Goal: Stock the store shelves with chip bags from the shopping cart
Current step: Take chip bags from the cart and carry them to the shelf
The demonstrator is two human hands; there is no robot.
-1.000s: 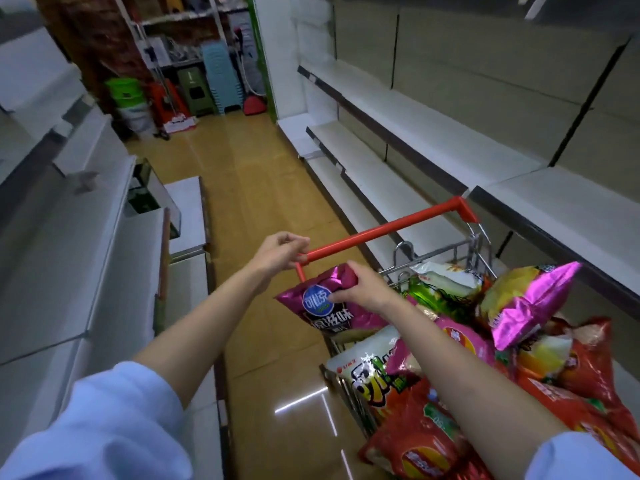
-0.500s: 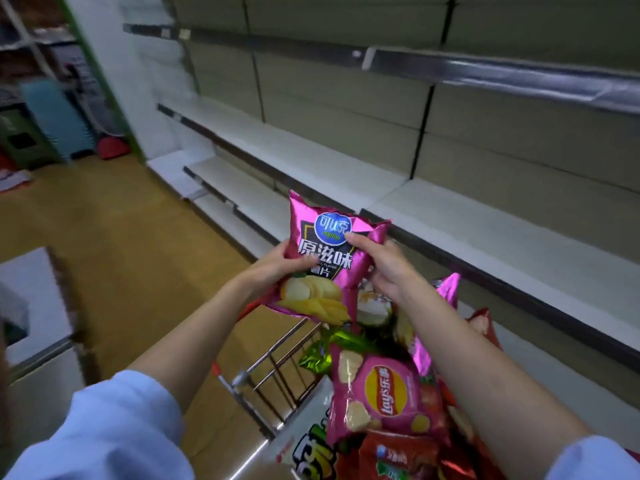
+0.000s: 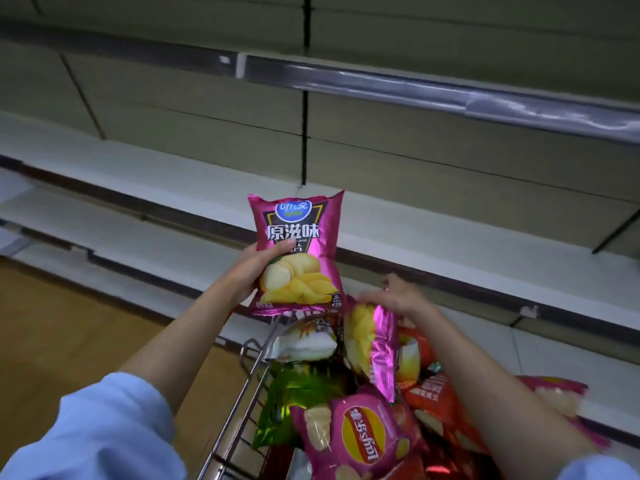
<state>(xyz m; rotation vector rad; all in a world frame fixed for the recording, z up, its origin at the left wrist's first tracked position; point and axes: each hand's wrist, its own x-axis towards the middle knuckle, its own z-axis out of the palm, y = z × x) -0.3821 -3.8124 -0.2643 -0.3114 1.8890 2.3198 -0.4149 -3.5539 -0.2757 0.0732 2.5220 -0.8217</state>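
Observation:
My left hand (image 3: 258,268) holds a magenta chip bag (image 3: 298,251) upright by its left edge, above the wire shopping cart (image 3: 242,393) and in front of the white shelf (image 3: 450,237). My right hand (image 3: 398,294) is down in the cart, its fingers closing on the top of a second magenta chip bag (image 3: 375,344) that stands on end in the pile. The hand is blurred, so the grip is unclear. Below lie a pink Lay's bag (image 3: 356,438), a green bag (image 3: 294,396) and red bags (image 3: 433,393).
Bare white shelves run across the view in tiers, with an upper shelf rail (image 3: 415,84) overhead and lower tiers (image 3: 121,220) at the left. A wooden floor (image 3: 69,334) lies to the left of the cart.
The view has turned from the aisle to face the shelves. The magenta bag came out of the cart into my left hand alone. My right hand let go and dropped to another bag in the cart.

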